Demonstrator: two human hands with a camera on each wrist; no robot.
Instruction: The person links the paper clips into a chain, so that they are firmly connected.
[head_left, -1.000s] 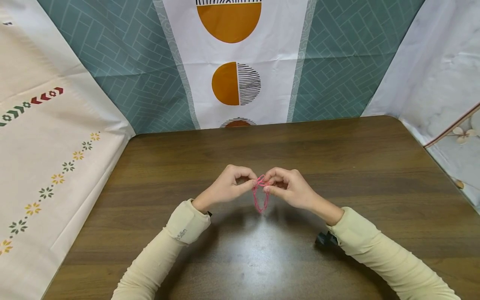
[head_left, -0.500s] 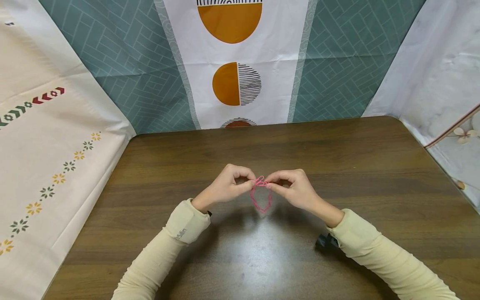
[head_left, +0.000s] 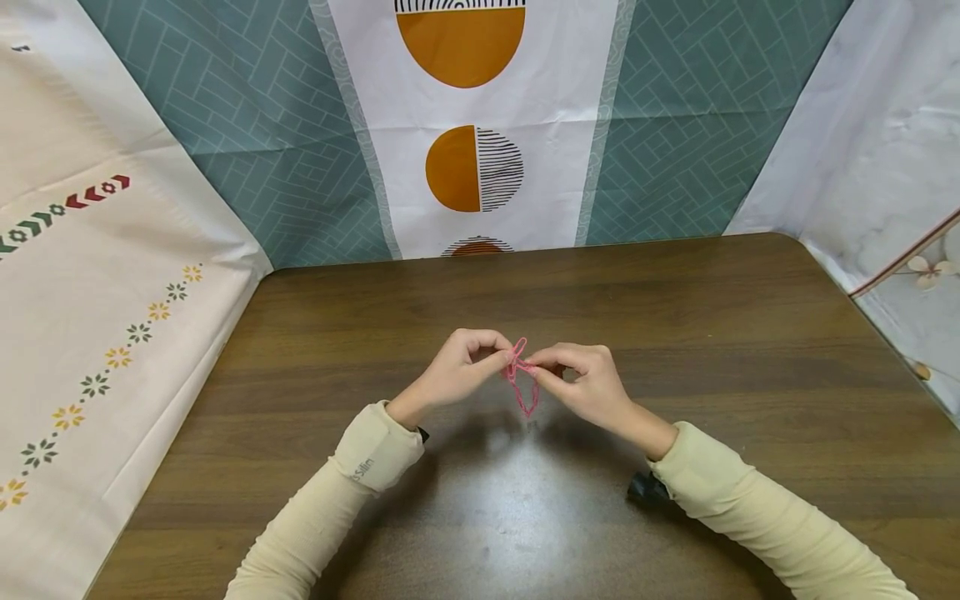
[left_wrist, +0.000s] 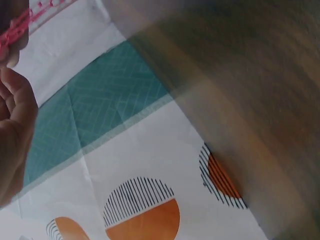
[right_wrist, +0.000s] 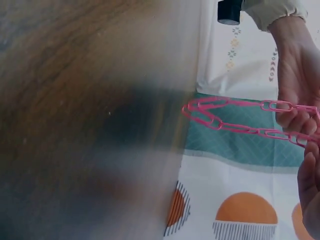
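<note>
A pink paper clip chain point(head_left: 528, 409) hangs between the two hands, over the middle of the table in the head view. Its long, narrow links show in the right wrist view, where the chain point(right_wrist: 240, 128) forms a drooping loop. The left hand point(head_left: 467, 367) pinches the top of the chain between thumb and index finger, and a short pink loop sticks up past its fingertips. The right hand point(head_left: 588, 382) pinches the chain close by on the other side. In the left wrist view the chain point(left_wrist: 21, 24) shows only at the top left corner, and the fingertips' exact grip is hidden.
The brown wooden table point(head_left: 375, 317) spreads beneath both forearms. Behind it hangs a patterned cloth point(head_left: 660, 150), with a cream cloth point(head_left: 90, 317) on the left and a marbled one point(head_left: 885, 133) on the right. A black wrist camera point(head_left: 645, 490) sits under the right sleeve.
The short pink loop at the left fingertips now stands up higher. The hanging part of the chain has narrowed, and the right wrist has shifted slightly left and down.
</note>
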